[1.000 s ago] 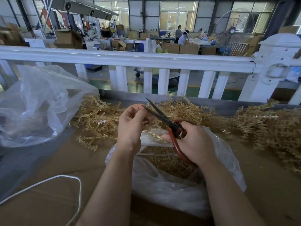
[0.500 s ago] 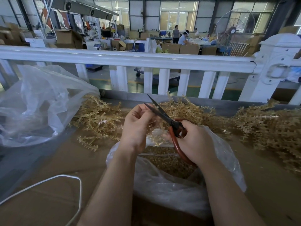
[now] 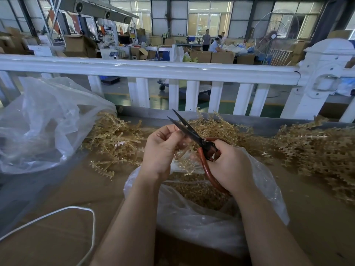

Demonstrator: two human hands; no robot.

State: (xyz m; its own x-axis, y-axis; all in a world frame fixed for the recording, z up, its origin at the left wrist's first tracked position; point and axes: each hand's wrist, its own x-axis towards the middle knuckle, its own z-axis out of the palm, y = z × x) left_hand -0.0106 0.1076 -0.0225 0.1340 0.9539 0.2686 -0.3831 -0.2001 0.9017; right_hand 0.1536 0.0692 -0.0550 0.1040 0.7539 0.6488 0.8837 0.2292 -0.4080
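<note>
Cuttings (image 3: 196, 191) fill the clear bag (image 3: 201, 223) at 6 o'clock, under both wrists. Above it, the left hand (image 3: 160, 150) pinches a tan plastic sprig (image 3: 181, 153) with curled fingers. At its 3 o'clock the right hand (image 3: 229, 167) grips the red-handled scissors (image 3: 193, 134), blades parted and pointing toward 11 o'clock, with sprig heaps (image 3: 115, 139) beyond.

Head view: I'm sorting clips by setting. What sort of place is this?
Probably a factory floor: stacked cardboard boxes, a big industrial fan, and heaps of tan plastic sprues being trimmed with scissors.
</note>
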